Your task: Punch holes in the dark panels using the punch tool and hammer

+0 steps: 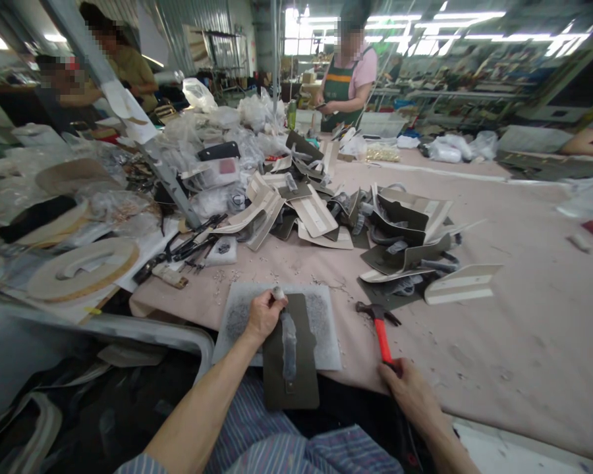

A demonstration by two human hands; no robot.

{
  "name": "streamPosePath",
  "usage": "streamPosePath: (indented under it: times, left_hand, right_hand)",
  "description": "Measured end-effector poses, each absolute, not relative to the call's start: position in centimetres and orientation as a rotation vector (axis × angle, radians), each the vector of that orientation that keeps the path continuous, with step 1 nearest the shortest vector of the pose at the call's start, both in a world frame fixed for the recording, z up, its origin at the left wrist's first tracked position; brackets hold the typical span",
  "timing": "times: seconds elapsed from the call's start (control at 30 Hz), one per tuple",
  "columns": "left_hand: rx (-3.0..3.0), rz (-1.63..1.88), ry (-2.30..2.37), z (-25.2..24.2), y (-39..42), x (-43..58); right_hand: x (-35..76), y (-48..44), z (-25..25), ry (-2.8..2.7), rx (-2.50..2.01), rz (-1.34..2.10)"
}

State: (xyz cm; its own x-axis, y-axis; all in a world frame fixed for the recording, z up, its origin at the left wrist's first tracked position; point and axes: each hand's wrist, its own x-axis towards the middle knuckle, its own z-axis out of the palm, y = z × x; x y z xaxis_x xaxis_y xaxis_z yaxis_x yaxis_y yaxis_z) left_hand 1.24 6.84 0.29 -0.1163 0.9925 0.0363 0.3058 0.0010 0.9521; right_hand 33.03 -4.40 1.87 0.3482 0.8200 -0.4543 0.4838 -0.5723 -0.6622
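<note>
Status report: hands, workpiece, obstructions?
Left hand pinching short pale cylindrical tool at far end of dark olive panel. Right hand holding red-handled claw hammer. Panel overhanging near edge of speckled white slab. Olive-and-cream panel pile beyond slab, apart.

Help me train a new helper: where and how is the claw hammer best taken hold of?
Probably by the red handle, coming from the near side, where the right hand grips its near end. The handle is slim and points toward that hand, while the dark clawed head is at the far end.
</note>
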Motion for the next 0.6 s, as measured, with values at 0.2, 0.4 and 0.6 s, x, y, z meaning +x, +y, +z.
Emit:
streamPosePath:
  times: [0.2, 0.4, 0.6]
  left_hand:
    - [1.595, 1.104, 1.527, 0.0, 6.8, 1.4]
    - [1.791, 1.045, 1.524, -0.2, 6.5, 1.7]
    - [1.758, 1.070, 1.494, -0.6, 6.4, 1.7]
  right_hand:
    - [27.9, -1.9, 7.3, -0.790, -1.714, 1.451]
    - [23.1, 0.3, 10.6, -1.816, -1.661, 0.555]
    - [23.5, 2.3, 16.2, -2.187, -1.613, 0.320]
